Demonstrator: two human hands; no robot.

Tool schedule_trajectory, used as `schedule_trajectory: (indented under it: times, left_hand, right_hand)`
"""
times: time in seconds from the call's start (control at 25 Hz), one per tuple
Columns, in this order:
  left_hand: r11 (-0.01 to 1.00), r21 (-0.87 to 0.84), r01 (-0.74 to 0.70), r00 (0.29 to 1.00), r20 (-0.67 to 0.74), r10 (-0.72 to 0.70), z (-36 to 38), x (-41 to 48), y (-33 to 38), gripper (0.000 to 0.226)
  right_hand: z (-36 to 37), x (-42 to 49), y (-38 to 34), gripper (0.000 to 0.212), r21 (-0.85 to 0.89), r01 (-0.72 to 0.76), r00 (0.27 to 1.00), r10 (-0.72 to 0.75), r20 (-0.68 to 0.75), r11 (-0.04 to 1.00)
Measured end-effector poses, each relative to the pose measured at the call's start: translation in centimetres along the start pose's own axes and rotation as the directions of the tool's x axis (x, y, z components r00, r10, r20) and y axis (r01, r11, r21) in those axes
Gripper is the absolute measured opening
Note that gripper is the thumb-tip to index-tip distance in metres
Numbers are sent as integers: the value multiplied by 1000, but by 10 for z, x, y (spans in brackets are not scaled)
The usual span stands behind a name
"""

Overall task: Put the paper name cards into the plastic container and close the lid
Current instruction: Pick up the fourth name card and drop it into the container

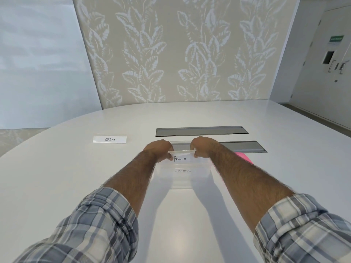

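I see left hand [160, 151] + right hand [201, 147] pinching penguin card [180, 158] ends | card crosswise over container [182, 182] far edge | ostrich card [109, 139] lies left, left hand nearer

There is a single view, from a camera worn on the person's head. It looks forward and down across the white table [76, 168] from its near side. It sits close: both forearms rise from 5 and 7 o'clock to the left hand [158, 149] and right hand [202, 147], which pinch the name card [179, 159] just below centre. The wide lens bows the table's far rim. A leaf-patterned wall [180, 54] fills 12 o'clock, and a door [332, 82] stands at 2 o'clock.
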State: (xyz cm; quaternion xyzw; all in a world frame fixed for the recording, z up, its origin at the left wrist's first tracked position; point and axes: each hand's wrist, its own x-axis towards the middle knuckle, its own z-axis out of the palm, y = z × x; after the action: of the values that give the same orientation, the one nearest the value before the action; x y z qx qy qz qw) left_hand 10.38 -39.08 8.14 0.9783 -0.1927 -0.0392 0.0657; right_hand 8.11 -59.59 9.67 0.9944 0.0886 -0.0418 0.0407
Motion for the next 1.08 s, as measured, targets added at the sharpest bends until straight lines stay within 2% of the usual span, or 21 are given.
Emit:
schedule_trajectory:
  times: [0.4, 0.6, 0.8, 0.92, 1.08]
  left_hand:
    - [994, 96, -46, 996, 78, 38, 22, 20, 3, 39]
    - [990, 102, -98, 985, 155, 82, 28, 30, 3, 30]
    - [986, 111, -126, 978, 181, 105, 31, 33, 1, 32]
    - [988, 106, -116, 975, 201, 93, 33, 38, 0, 32]
    - [982, 128, -142, 968, 224, 110, 33, 40, 1, 29]
  right_hand:
    - [13, 10, -1, 43, -23, 27, 993, -25, 113, 999]
    - [24, 19, 1, 33, -65, 65, 986, -54, 157, 996]
    - [26, 21, -1, 17, -60, 67, 984, -56, 168, 996]
    - [29, 23, -2, 20, -59, 80, 983, -69, 173, 995]
    - [30, 24, -3, 8, -52, 99, 981, -88, 173, 994]
